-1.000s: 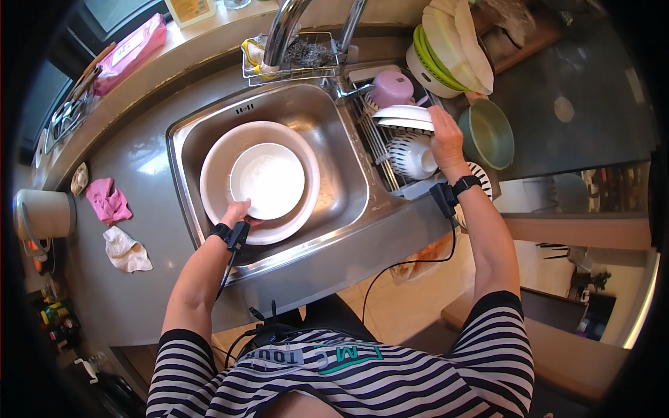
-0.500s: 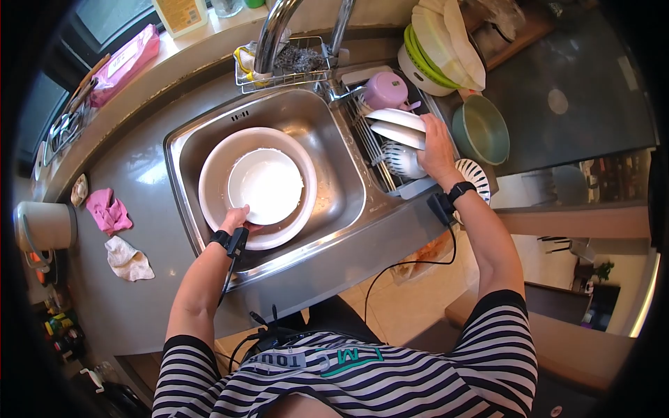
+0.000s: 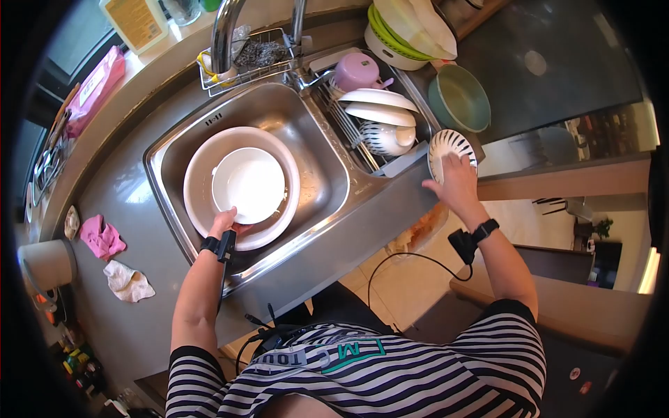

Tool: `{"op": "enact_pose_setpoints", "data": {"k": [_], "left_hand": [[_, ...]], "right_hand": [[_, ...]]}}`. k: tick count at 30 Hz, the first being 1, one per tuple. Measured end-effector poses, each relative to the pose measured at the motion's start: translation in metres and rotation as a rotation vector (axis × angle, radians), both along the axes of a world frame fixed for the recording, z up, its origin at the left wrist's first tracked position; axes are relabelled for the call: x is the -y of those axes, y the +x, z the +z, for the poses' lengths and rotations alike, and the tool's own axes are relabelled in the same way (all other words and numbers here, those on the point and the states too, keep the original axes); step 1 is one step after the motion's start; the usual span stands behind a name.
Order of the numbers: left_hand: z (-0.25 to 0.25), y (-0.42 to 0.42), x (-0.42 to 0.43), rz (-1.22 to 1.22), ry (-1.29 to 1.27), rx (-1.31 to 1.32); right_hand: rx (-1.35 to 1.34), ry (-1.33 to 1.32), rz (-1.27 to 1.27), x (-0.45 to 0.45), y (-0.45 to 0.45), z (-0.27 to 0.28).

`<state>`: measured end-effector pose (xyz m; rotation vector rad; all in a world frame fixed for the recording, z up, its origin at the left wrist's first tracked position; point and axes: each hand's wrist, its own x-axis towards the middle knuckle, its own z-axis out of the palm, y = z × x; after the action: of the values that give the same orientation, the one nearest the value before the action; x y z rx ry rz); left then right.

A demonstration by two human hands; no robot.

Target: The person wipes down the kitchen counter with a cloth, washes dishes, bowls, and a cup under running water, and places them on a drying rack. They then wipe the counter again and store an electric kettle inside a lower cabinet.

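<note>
My left hand (image 3: 224, 221): thumb and fingers pinching the rim of the white bowl (image 3: 248, 182), just ahead, inside the basin (image 3: 197, 177) | my right hand (image 3: 461, 182): open, thumb splayed, fingers over the striped plate (image 3: 441, 145) | 2 white dishes (image 3: 380, 97) ahead-left of it, green bowl (image 3: 458, 101) straight ahead

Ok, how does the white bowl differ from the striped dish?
The white bowl looks plain; the striped dish has dark stripes. The bowl sits in the pale basin; the dish is outside the sink. The left hand grips the bowl; the right hand touches the dish. Both look round.
</note>
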<state>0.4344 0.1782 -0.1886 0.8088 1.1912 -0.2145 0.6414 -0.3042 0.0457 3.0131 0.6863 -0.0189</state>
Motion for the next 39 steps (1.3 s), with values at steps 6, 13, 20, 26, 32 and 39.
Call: {"op": "enact_pose_setpoints", "data": {"k": [6, 13, 20, 26, 32, 39], "left_hand": [[0.025, 0.008, 0.01, -0.04, 0.029, -0.053], [0.006, 0.013, 0.009, -0.031, 0.004, -0.002], [-0.004, -0.003, 0.0, -0.022, 0.029, 0.014], [-0.014, -0.01, -0.006, -0.049, 0.037, 0.015], [-0.002, -0.004, 0.002, 0.009, 0.02, 0.02], [0.007, 0.001, 0.007, -0.007, 0.022, -0.004]], "right_hand": [[0.029, -0.006, -0.02, 0.044, -0.006, -0.054], [0.214, 0.472, -0.199, 0.037, -0.023, -0.008], [-0.773, 2.086, -0.702, 0.009, -0.077, 0.005], [-0.998, 2.23, -0.659, -0.033, -0.079, -0.024], [-0.995, 2.274, -0.774, -0.052, -0.054, -0.033], [-0.948, 2.249, -0.649, -0.055, -0.033, -0.042]]}}
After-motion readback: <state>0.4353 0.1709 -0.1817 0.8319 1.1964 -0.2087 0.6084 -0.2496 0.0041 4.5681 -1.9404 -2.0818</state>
